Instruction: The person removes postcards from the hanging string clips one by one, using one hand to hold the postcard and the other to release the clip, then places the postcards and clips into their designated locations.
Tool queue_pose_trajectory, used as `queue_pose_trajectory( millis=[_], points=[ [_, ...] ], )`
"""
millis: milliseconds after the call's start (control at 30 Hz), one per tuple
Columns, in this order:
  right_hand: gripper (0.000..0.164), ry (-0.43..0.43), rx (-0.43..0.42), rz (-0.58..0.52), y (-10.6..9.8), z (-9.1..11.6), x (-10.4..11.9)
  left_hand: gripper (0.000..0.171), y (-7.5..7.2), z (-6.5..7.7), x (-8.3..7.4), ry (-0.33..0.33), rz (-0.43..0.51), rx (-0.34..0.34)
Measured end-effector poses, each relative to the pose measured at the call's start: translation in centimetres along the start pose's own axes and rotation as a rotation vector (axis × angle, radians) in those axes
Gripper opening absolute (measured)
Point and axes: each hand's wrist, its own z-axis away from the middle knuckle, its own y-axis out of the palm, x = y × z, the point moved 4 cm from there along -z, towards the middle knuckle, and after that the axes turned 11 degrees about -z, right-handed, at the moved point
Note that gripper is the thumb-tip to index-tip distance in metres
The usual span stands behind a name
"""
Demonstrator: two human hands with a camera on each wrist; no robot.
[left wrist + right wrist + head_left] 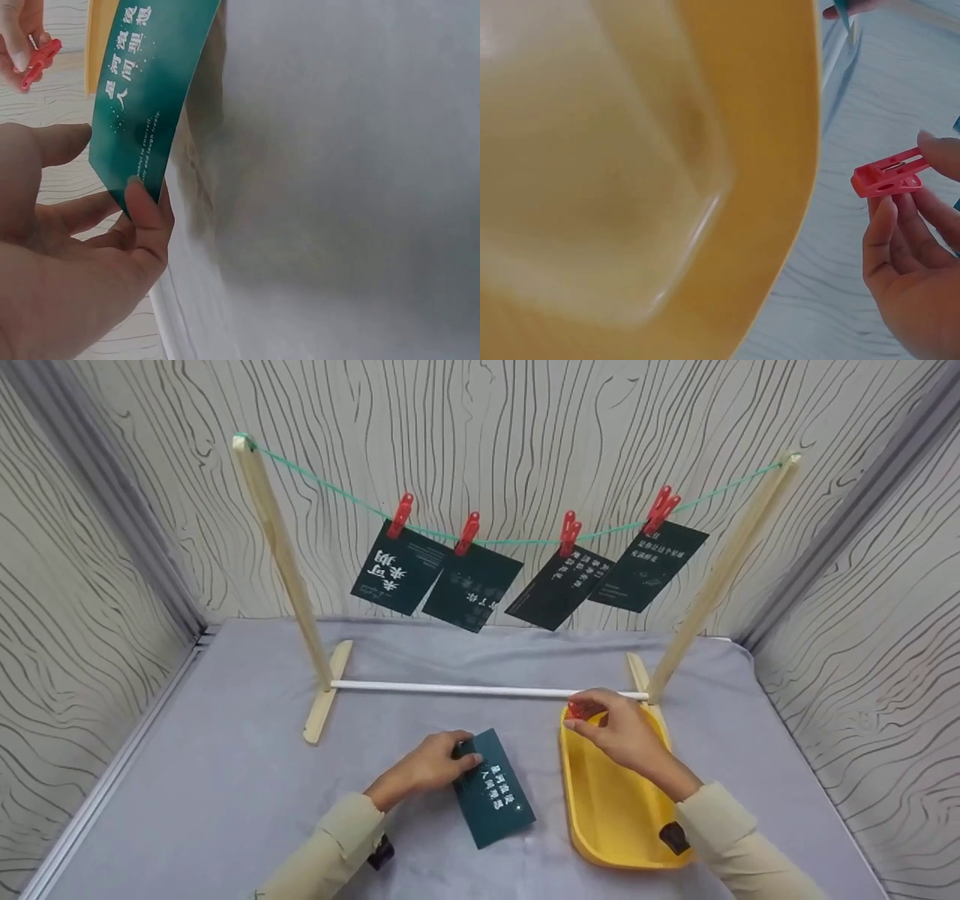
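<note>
My left hand [435, 761] pinches a dark green card [499, 802] with white lettering by its upper left corner, thumb on the printed face. In the left wrist view the card [150, 90] rises tilted from between the fingers. My right hand [630, 735] holds a red clothespin [575, 710] over the far end of a yellow tub [568, 787]. Seen from the right wrist, the clothespin [889, 174] sits between thumb and fingers, beside the tub's rim [795, 187]. Part of the tub is hidden under my right forearm.
Behind my hands stands a wooden frame with a left post [281, 562], a right post [720, 577] and a white crossbar [480, 689]. A green string [322, 484] sags between the posts. Several dark cards [401, 570] hang from it by red clothespins [466, 534].
</note>
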Motion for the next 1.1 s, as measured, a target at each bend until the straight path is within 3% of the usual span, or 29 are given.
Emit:
queue_pose_trajectory(
  millis=[200,400,700,900,1100],
  points=[
    [0.035,0.008,0.006,0.034,-1.0,-0.6,-1.3,0.056,-0.2,-0.5,-0.3,0.011,-0.03,-0.013],
    [0.036,0.041,0.078,0.083,-1.2,-1.4,-2.3,0.065,-0.1,-0.6,-0.7,0.014,-0.063,-0.023],
    [0.028,-0.039,0.115,0.248,-0.3,-1.7,-3.9,0.068,0.7,-0.5,-0.7,0.035,-0.087,-0.002],
    [0.026,-0.007,0.146,0.283,0.1,-1.8,-5.4,0.069,1.1,-0.5,-0.6,0.048,-0.088,0.011],
    [0.021,-0.077,0.147,0.34,0.6,-1.9,-6.2,0.07,1.6,-0.7,-0.7,0.042,-0.131,-0.006]
  ],
)
